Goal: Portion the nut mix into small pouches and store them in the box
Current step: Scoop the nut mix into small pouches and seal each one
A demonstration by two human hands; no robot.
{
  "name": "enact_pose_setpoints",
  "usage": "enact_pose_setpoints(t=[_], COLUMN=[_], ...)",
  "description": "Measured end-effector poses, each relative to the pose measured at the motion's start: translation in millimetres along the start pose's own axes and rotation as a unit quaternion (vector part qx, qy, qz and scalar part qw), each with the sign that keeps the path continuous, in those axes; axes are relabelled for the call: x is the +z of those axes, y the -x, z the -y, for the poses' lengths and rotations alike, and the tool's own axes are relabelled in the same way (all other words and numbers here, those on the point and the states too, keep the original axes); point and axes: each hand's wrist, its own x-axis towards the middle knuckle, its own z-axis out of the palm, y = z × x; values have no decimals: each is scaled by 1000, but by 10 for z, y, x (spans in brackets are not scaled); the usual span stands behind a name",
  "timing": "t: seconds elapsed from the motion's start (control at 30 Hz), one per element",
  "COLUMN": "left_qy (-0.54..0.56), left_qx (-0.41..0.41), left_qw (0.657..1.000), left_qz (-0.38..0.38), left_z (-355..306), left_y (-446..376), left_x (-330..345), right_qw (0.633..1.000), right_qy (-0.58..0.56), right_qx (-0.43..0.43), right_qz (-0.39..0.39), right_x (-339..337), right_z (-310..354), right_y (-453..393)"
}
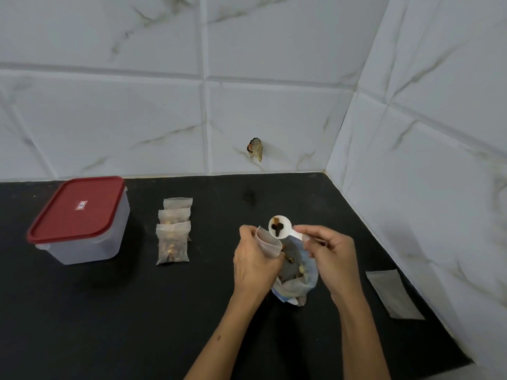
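My left hand [253,260] grips a small clear pouch [268,240] with its mouth up. My right hand [330,255] holds a white scoop [280,227] by its handle, just above and behind the pouch's mouth; a few dark and brown pieces lie in the scoop. Under both hands stands the open bag of nut mix [297,281], partly hidden. Three filled pouches [173,239] lie in a row at centre left. The clear box with a red lid [79,219] stands shut at the left.
A flat pile of empty pouches [393,293] lies on the black counter [137,311] by the right wall. Tiled walls meet in a corner behind. A small brownish thing [255,148] sticks to the back wall.
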Motion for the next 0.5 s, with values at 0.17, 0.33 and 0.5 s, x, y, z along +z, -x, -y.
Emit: enact_pose_setpoints(t=[0.17,0.33,0.5], left_qy=[28,44,50], left_qx=[7,14,20], left_qw=[1000,999,998], left_qz=[13,13,17], left_z=[-24,-41,-41], left_y=[-2,10,16], left_x=[-31,-56,-79], right_qw=[958,934,942], right_qy=[257,295,267], right_qx=[-121,-200,-197], right_qz=[50,-25,-44], right_x=[48,63,62], right_z=[-3,-95,-123], right_y=[20,-59,-17])
